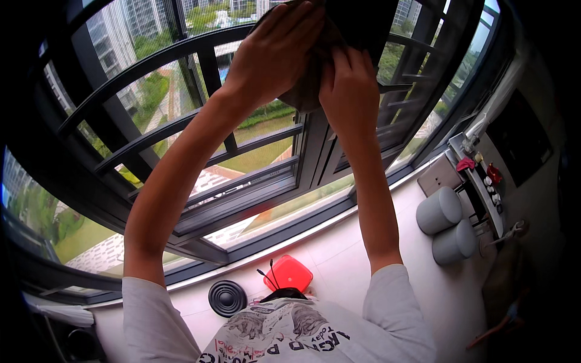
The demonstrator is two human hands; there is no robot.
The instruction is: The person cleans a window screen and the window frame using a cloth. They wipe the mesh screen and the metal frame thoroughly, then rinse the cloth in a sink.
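Note:
Both my arms reach up to a dark brown-grey cloth [305, 91] at the top of the view, in front of a dark-framed window [310, 148]. My left hand [275, 54] lies over the cloth's left side with its fingers stretched out flat and side by side. Close to its right, my right hand [351, 85] has its fingers bent over the cloth's right edge, gripping it. The cloth's upper part runs into a black area, so its full shape is hidden.
Dark bars [200, 118] cross the window beside my left arm. On the pale floor [339, 260] below stand a red squarish container [289, 273] and a black ringed round object [227, 298]. Two grey cylindrical stools [439, 210] stand right, by a narrow table [484, 187] holding small items.

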